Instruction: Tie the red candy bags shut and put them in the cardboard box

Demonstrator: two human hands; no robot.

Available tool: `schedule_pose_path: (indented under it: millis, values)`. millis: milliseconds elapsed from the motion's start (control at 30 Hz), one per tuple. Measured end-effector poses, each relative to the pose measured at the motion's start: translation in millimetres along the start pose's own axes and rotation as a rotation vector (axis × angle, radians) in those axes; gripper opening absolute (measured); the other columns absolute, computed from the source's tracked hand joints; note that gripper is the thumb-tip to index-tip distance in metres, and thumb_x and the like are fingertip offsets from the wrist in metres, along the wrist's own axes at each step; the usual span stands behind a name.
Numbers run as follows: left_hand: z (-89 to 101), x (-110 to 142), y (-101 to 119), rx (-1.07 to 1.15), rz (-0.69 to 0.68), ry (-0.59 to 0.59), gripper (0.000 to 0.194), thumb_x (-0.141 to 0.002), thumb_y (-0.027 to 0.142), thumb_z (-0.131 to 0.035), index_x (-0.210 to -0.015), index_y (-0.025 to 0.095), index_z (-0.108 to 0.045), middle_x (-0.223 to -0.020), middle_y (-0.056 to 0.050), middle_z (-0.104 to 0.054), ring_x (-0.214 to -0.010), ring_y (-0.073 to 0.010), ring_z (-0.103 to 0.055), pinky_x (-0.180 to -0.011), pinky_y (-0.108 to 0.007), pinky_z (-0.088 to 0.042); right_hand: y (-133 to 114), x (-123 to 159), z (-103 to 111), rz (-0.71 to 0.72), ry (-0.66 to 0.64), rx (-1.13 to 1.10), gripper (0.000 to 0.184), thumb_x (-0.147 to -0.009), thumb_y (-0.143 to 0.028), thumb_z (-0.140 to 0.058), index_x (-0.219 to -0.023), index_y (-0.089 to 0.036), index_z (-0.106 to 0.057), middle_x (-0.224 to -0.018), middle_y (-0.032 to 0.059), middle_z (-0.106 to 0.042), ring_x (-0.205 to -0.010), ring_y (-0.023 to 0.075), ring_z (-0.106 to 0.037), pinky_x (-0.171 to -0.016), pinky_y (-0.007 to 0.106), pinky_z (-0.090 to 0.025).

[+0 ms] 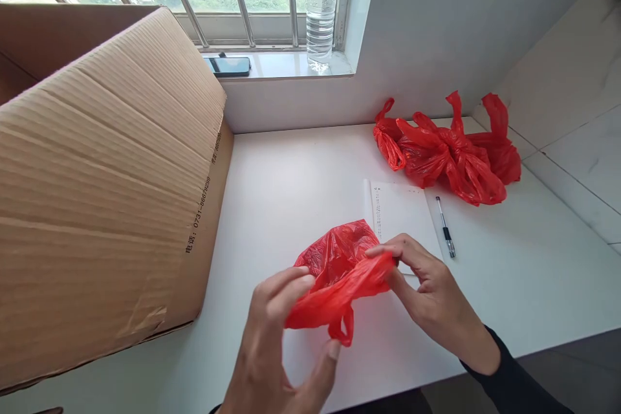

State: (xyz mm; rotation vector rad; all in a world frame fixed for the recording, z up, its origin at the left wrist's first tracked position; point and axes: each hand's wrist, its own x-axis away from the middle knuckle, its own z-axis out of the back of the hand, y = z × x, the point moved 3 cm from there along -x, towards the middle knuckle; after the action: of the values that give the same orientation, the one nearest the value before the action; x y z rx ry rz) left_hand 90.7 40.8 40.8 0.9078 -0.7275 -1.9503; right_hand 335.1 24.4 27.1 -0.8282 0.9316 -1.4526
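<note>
One red plastic bag (334, 297) is being held at the near part of the worktop (291, 174), between the left hand (266, 343) and the right hand (429, 288). Its right end is being pinched by the right hand, whose grip is narrow, with thin film between thumb and fingers. The grip of the left hand is being held wide, thumb well apart from fingers, about the bag's left end; whether any film is being touched there cannot be told. The bag's long axis is being slanted from the left hand up and away toward the right hand, while a small loop handle (342, 331) is hanging on the near side, just beside the left thumb's tip, so the left hand is the nearer to it. Part of a notebook (405, 213) is being hidden by the right hand, with a pen (445, 229) lying to its right. Farther back, knotted red bags (451, 158) are lying near the wall, and a cardboard box (111, 207) is standing on the left.
</note>
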Motion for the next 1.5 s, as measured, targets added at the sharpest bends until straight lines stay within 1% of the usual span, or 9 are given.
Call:
schedule_pose_path:
  millis: [133, 267, 533, 667, 833, 967, 1167, 1333, 1500]
  values:
    - [-14.3, -4.7, 7.8, -0.063, -0.158, 0.007, 0.032, -0.091, 0.002, -0.063, -0.115, 0.023, -0.064, -0.112, -0.006, -0.059, -0.105, -0.0177, -0.059, -0.09, -0.03, -0.056, -6.6, 1.9, -16.8, 0.062, -0.114, 0.08, 0.011, -0.102, -0.036, -0.058, -0.107, -0.028, -0.063, -0.1, 0.0015, -0.058, -0.089, 0.0189, -0.054, -0.079, 0.035, -0.047]
    - [-7.1, -10.2, -3.4, 0.056, -0.01, 0.05, 0.023, -0.096, 0.006, -0.059, -0.11, 0.024, -0.064, -0.105, -0.003, -0.061, -0.096, -0.0136, -0.061, -0.077, -0.023, -0.055, -2.8, 1.2, -11.8, -0.002, -0.124, 0.111, 0.015, -0.104, -0.041, -0.054, -0.104, -0.03, -0.065, -0.085, -0.0009, -0.054, -0.075, 0.0169, -0.049, -0.067, 0.033, -0.043]
    - [39.7, -12.3, 9.5, 0.145, 0.141, 0.51, 0.014, -0.091, 0.028, -0.075, -0.104, 0.031, -0.078, -0.083, 0.002, -0.066, -0.075, -0.0138, -0.061, -0.064, -0.023, -0.052, -11.8, 11.5, 17.7, -0.002, 0.276, -0.38, 0.019, -0.108, -0.039, -0.045, -0.104, -0.029, -0.06, -0.078, -0.0017, -0.057, -0.071, 0.014, -0.056, -0.07, 0.026, -0.051]
    - [54.0, -11.9, 2.0, 0.328, 0.189, 0.455, 0.017, -0.087, 0.046, -0.077, -0.095, 0.032, -0.081, -0.087, 0.0, -0.073, -0.074, -0.0188, -0.07, -0.056, -0.024, -0.057, -12.9, 12.5, 13.8, 0.067, 0.288, -0.508, 0.019, -0.107, -0.035, -0.046, -0.102, -0.028, -0.063, -0.081, 0.001, -0.06, -0.073, 0.0175, -0.061, -0.07, 0.032, -0.057]
    - [41.0, -17.4, -2.0, 0.519, 0.338, 0.279, 0.015, -0.083, 0.043, -0.079, -0.083, 0.031, -0.071, -0.08, 0.0, -0.062, -0.056, -0.0143, -0.054, -0.038, -0.022, -0.044, 2.2, 8.1, 16.4, -0.043, 0.358, -0.508, 0.016, -0.104, -0.035, -0.051, -0.112, -0.031, -0.064, -0.099, 0.0022, -0.06, -0.079, 0.0177, -0.063, -0.072, 0.034, -0.061]
    - [27.1, -19.0, 4.4, 0.58, 0.438, 0.334, 0.032, -0.08, 0.05, -0.081, -0.075, 0.026, -0.061, -0.077, 0.001, -0.052, -0.064, -0.0145, -0.049, -0.049, -0.022, -0.043, 0.9, 7.4, 22.4, -0.039, 0.391, -0.502, 0.014, -0.103, -0.036, -0.053, -0.11, -0.029, -0.064, -0.104, 0.0033, -0.063, -0.084, 0.0196, -0.066, -0.072, 0.036, -0.062]
    - [25.3, -46.2, -2.5, 0.556, 0.239, 0.407, 0.022, -0.081, 0.033, -0.083, -0.084, 0.027, -0.062, -0.091, 0.002, -0.063, -0.076, -0.0166, -0.06, -0.058, -0.026, -0.05, -19.9, -8.0, 27.6, 0.017, 0.408, -0.445, 0.014, -0.102, -0.038, -0.057, -0.111, -0.027, -0.061, -0.091, 0.0017, -0.064, -0.076, 0.0184, -0.062, -0.055, 0.03, -0.055]
    - [24.1, -85.9, 0.9, 0.444, 0.426, 0.308, 0.023, -0.089, 0.037, -0.074, -0.075, 0.023, -0.062, -0.078, 0.002, -0.059, -0.071, -0.0164, -0.059, -0.067, -0.032, -0.053, -22.3, -48.3, 42.4, 0.061, 0.415, -0.43, 0.015, -0.099, -0.039, -0.064, -0.099, -0.025, -0.058, -0.084, -0.0009, -0.065, -0.067, 0.0142, -0.057, -0.053, 0.027, -0.049]
    - [22.1, -97.6, 2.7, 0.516, 0.361, 0.265, 0.038, -0.091, 0.04, -0.071, -0.06, 0.02, -0.06, -0.087, -0.001, -0.058, -0.076, -0.0175, -0.063, -0.067, -0.032, -0.056, -18.8, -67.6, 51.2, 0.069, 0.409, -0.412, 0.015, -0.099, -0.04, -0.065, -0.1, -0.026, -0.059, -0.084, -0.0007, -0.067, -0.073, 0.0154, -0.061, -0.058, 0.027, -0.051]
